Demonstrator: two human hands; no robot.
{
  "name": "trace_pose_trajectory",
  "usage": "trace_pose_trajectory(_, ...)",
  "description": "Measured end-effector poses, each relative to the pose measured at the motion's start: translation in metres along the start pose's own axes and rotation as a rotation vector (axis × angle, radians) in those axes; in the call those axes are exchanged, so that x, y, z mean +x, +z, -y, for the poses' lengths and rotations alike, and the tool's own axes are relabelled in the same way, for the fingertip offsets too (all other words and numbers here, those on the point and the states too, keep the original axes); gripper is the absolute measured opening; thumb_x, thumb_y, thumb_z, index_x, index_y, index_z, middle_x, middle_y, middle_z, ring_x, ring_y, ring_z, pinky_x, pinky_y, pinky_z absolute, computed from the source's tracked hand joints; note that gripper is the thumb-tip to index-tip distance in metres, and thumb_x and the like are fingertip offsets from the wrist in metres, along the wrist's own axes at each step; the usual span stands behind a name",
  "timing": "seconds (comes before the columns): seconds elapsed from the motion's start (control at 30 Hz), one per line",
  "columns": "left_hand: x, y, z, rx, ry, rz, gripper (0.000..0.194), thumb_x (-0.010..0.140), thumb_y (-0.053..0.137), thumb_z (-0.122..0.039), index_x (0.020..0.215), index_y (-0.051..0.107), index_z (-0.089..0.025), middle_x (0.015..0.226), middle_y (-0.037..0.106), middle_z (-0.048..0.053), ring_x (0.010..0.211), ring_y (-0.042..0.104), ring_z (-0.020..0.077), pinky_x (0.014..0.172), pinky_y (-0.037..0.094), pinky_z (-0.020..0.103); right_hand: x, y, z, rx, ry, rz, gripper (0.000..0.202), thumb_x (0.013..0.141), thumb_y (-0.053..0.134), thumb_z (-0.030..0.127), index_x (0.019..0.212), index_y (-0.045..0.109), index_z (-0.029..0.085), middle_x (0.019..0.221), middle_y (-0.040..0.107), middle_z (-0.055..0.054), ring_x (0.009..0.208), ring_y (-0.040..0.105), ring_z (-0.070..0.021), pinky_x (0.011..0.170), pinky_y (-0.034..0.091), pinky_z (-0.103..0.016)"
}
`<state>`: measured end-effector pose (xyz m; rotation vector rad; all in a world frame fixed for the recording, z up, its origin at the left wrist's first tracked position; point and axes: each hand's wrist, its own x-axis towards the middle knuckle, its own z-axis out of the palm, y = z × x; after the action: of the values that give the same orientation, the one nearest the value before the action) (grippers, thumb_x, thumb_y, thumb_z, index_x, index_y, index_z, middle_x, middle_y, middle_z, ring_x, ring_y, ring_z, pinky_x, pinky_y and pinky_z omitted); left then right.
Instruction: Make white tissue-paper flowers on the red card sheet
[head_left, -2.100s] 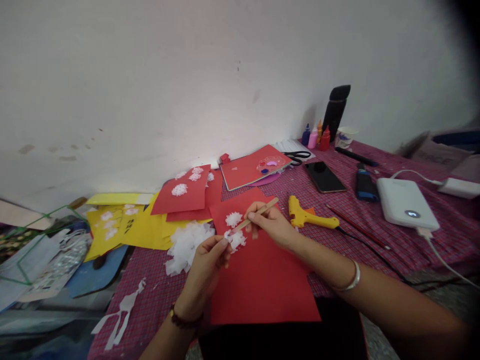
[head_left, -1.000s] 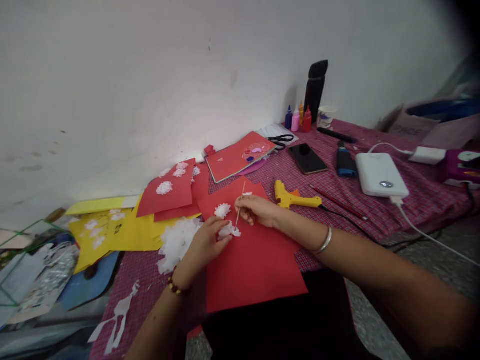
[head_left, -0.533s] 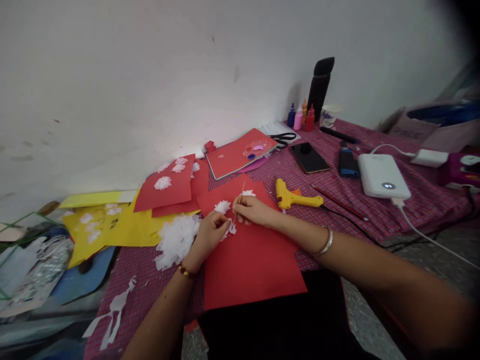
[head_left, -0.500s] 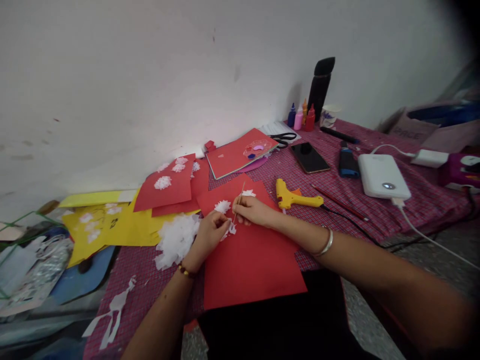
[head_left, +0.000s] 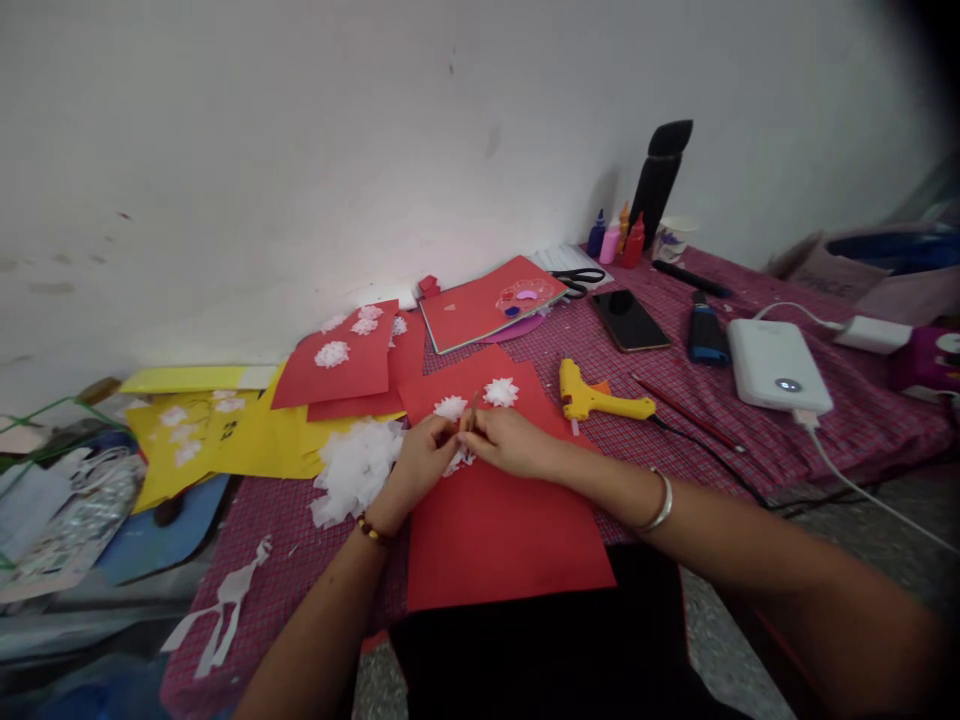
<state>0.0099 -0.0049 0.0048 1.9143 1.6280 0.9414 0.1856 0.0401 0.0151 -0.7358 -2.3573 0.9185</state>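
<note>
Stick (head_left: 474, 404) near upright in right hand (head_left: 510, 440), lower end hidden.

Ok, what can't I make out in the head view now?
Head view:
Wooden stick: lower tip, behind the right hand.
Lowest white paper flower: partly behind the left hand and right hand.
Scissors: blades, hidden under the rear red sheet.
Power bank: display digits, too small.
Purple object: cut off by the right edge.

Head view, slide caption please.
Right hand holds a stick beside left hand, over red paper with white clusters.
</note>
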Motion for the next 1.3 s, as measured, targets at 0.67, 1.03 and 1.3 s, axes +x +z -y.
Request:
trace_pose_trajectory(0.67,-0.022,-0.059,0.003,0.069,-0.066,0.34,0.016,0.071,0.061,-0.015,0.084,0.068,-0.018,0.075,0.057,0.0,0.067,0.051,0.0116,0.062,0.04,0.023,0.008,-0.01,-0.005,0.759,0.3,-0.169,0.018,0.086,0.051,0.032,0.073,0.049,0.018,0.05,0.05,0.006,0.04,0.044,-0.0068,0.042,0.037,-0.019)
trace_pose_trajectory(1.03,-0.02,-0.056,-0.005,-0.082,-0.087,0.022,0.018,0.079,0.058,-0.028,0.066,0.052,-0.017,0.064,0.055,-0.001,0.058,0.048,0.0101,0.055,0.036,0.021,0.005,-0.012,0.002,0.864,0.128,-0.148,0.027,0.083,0.057,0.043,0.076,0.052,0.017,0.059,0.061,0.002,0.04,0.048,-0.0063,0.041,0.039,-0.02)
trace_pose_trajectory(1.3,-0.02,-0.039,-0.006,-0.29,-0.143,-0.031,0.011,0.074,0.063,-0.022,0.071,0.054,-0.016,0.058,0.049,-0.006,0.051,0.042,0.0068,0.05,0.032,0.019,0.0,-0.002,0.008,0.833,0.036,-0.089,0.019,0.085,0.057,0.037,0.089,0.053,0.018,0.075,0.068,-0.001,0.045,0.053,-0.0064,0.044,0.044,-0.02)
